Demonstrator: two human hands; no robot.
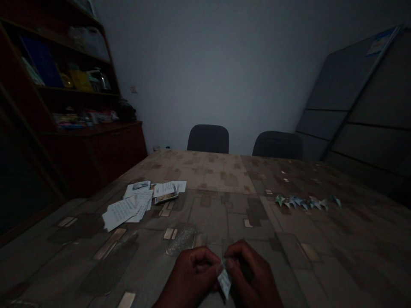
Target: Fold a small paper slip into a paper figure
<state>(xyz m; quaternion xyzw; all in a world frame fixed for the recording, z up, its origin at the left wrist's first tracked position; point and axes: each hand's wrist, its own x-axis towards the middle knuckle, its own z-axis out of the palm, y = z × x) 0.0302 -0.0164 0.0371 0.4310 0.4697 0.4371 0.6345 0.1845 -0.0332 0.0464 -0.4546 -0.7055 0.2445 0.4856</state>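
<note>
Hands meet low at the near table (pixel 224 201) edge as I watch: left hand (pixel 189 276) and right hand (pixel 253 273) curl knuckles-up, fingertips pinching a small folded paper (pixel 224 281) between them, just above the tabletop.

Dim, underexposed room; soft blur, edges bowed by wide lens.

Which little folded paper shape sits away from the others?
The rightmost small folded paper shape; a gap separates it from the bunched row.
</note>
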